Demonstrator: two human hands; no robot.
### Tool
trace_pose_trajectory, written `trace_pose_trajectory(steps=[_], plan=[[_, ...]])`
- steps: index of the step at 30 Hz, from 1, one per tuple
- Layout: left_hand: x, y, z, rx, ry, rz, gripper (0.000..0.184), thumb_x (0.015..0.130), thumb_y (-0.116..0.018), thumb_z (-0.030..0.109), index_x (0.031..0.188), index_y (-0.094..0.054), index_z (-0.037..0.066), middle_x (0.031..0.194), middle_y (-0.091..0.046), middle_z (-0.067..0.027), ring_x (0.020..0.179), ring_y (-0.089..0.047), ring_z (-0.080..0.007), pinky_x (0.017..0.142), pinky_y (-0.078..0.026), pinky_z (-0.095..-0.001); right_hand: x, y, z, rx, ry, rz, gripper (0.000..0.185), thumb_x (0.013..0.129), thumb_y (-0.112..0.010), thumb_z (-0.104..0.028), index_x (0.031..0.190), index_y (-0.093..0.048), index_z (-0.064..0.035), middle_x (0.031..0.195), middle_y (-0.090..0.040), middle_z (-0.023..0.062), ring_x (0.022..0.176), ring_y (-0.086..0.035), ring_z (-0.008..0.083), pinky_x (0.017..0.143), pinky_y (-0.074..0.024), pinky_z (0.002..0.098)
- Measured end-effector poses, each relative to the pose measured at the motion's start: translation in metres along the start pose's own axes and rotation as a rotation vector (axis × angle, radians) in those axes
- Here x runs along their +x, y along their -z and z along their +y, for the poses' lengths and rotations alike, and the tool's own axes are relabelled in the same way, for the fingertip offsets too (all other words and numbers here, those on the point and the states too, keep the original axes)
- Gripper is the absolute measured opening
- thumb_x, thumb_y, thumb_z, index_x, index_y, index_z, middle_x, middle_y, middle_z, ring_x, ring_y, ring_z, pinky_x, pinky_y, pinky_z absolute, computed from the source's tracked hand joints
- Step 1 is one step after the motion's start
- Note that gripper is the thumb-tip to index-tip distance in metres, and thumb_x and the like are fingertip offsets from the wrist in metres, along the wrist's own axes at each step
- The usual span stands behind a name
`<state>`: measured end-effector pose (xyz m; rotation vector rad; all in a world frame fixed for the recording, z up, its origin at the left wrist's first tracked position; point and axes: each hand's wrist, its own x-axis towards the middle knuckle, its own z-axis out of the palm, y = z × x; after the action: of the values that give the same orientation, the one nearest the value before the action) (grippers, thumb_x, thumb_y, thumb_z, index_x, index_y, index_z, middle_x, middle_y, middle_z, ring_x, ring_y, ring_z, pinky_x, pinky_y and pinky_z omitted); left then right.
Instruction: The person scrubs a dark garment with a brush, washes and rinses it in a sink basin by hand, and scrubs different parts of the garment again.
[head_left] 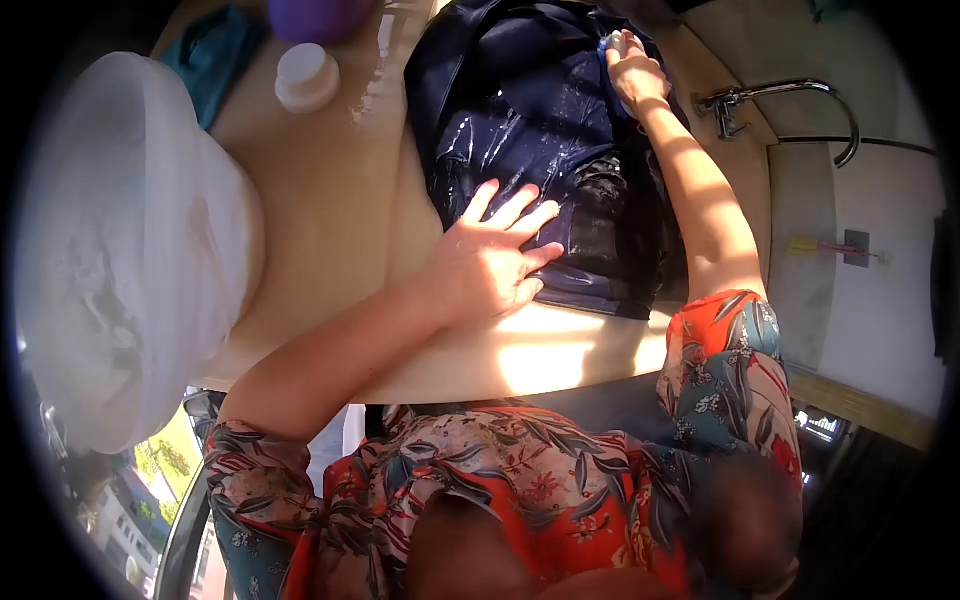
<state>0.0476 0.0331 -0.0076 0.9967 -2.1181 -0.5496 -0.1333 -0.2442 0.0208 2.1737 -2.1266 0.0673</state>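
A wet, shiny navy fabric item [530, 120] with a black panel lies spread on the beige counter. Whether it is a bag or a garment I cannot tell. My left hand [495, 260] rests flat on its near left part, fingers spread, holding nothing. At the far right edge of the fabric, my right hand [638, 75] is closed around a small blue-and-white object [606, 50]. Fingers cover most of that object, so its kind does not show. It appears to be against the fabric.
A big white tub [170, 220] stands at the left. Behind it are a teal cloth [212, 60], a white round lidded container [307, 78] and a purple object [318, 15]. A chrome faucet [780, 92] curves out on the right. Sunlight falls on the counter's near edge [545, 365].
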Motion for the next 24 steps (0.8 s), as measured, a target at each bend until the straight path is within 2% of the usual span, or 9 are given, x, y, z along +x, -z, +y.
trace_pose_trajectory(steps=[5, 6, 9, 12, 13, 16, 18, 21, 24], plan=[[-0.008, 0.014, 0.005, 0.083, 0.030, -0.146, 0.032, 0.077, -0.056, 0.030, 0.104, -0.064, 0.014, 0.131, -0.041, -0.0093, 0.127, -0.032, -0.0289, 0.104, -0.019, -0.0541, -0.182, 0.076, -0.040, -0.135, 0.593, -0.127, 0.053, 0.087, -0.039, -0.048, 0.133, -0.035, -0.0226, 0.116, -0.052, 0.0218, 0.098, -0.054, 0.0401, 0.087, -0.0433, 0.0433], [-0.004, 0.022, 0.009, 0.046, 0.095, -0.330, 0.033, 0.077, -0.056, 0.030, 0.105, -0.063, 0.014, 0.131, -0.041, -0.0090, 0.128, -0.031, -0.0287, 0.104, -0.020, -0.0541, -0.165, 0.059, -0.031, 0.006, 0.457, -0.197, 0.051, 0.087, -0.042, -0.048, 0.133, -0.035, -0.0277, 0.108, -0.054, 0.0220, 0.095, -0.056, 0.0397, 0.084, -0.0449, 0.0430], [-0.002, 0.005, -0.002, 0.026, -0.033, 0.015, 0.034, 0.073, -0.060, 0.028, 0.101, -0.066, 0.011, 0.123, -0.047, -0.0145, 0.121, -0.038, -0.0313, 0.101, -0.026, -0.0530, -0.089, 0.007, -0.011, 0.109, 0.346, -0.023, 0.050, 0.086, -0.043, -0.049, 0.133, -0.034, -0.0327, 0.101, -0.057, 0.0228, 0.094, -0.057, 0.0392, 0.082, -0.0452, 0.0445], [-0.003, 0.006, 0.001, 0.066, 0.010, -0.071, 0.037, 0.075, -0.058, 0.028, 0.108, -0.062, 0.012, 0.133, -0.039, -0.0119, 0.126, -0.032, -0.0293, 0.102, -0.023, -0.0536, 0.026, -0.027, 0.013, -0.103, 0.087, 0.069, 0.053, 0.086, -0.041, -0.050, 0.134, -0.034, -0.0277, 0.112, -0.056, 0.0195, 0.101, -0.055, 0.0384, 0.086, -0.0443, 0.0446], [-0.004, 0.007, 0.004, 0.097, -0.005, -0.002, 0.035, 0.075, -0.058, 0.024, 0.106, -0.062, 0.009, 0.126, -0.045, -0.0142, 0.119, -0.041, -0.0293, 0.100, -0.029, -0.0495, -0.005, 0.034, -0.031, 0.116, -0.087, -0.177, 0.044, 0.087, -0.040, -0.045, 0.116, -0.046, -0.0130, 0.125, -0.046, 0.0198, 0.112, -0.046, 0.0401, 0.093, -0.0394, 0.0439], [-0.011, 0.009, 0.014, 0.161, 0.044, 0.040, 0.026, 0.074, -0.056, 0.016, 0.097, -0.062, 0.005, 0.111, -0.053, -0.0132, 0.105, -0.051, -0.0277, 0.093, -0.037, -0.0432, 0.008, 0.001, -0.018, -0.213, 0.174, 0.125, 0.034, 0.089, -0.038, -0.034, 0.108, -0.051, -0.0094, 0.114, -0.053, 0.0166, 0.101, -0.053, 0.0377, 0.088, -0.0424, 0.0429], [-0.018, 0.021, 0.019, 0.196, 0.029, -0.083, 0.021, 0.071, -0.055, 0.012, 0.090, -0.060, 0.004, 0.101, -0.055, -0.0118, 0.099, -0.053, -0.0260, 0.086, -0.040, -0.0404, 0.002, -0.004, -0.006, -0.056, 0.141, 0.046, 0.055, 0.085, -0.044, -0.049, 0.134, -0.034, -0.0267, 0.117, -0.053, 0.0188, 0.105, -0.052, 0.0386, 0.089, -0.0424, 0.0432], [-0.018, 0.035, 0.022, 0.216, 0.019, -0.256, 0.015, 0.068, -0.055, 0.008, 0.082, -0.060, 0.003, 0.092, -0.057, -0.0109, 0.097, -0.054, -0.0247, 0.079, -0.044, -0.0387, -0.158, 0.072, -0.061, 0.150, 0.412, -0.332, 0.051, 0.087, -0.046, -0.044, 0.132, -0.038, -0.0223, 0.125, -0.046, 0.0179, 0.109, -0.049, 0.0360, 0.091, -0.0412, 0.0387], [-0.013, 0.035, 0.020, 0.266, 0.087, -0.396, 0.014, 0.070, -0.054, 0.009, 0.081, -0.060, 0.003, 0.094, -0.058, -0.0113, 0.102, -0.053, -0.0257, 0.080, -0.045, -0.0403, -0.208, 0.047, -0.038, 0.114, 0.812, -0.117, 0.050, 0.087, -0.049, -0.036, 0.131, -0.038, -0.0144, 0.123, -0.046, 0.0191, 0.105, -0.051, 0.0342, 0.088, -0.0440, 0.0396]])
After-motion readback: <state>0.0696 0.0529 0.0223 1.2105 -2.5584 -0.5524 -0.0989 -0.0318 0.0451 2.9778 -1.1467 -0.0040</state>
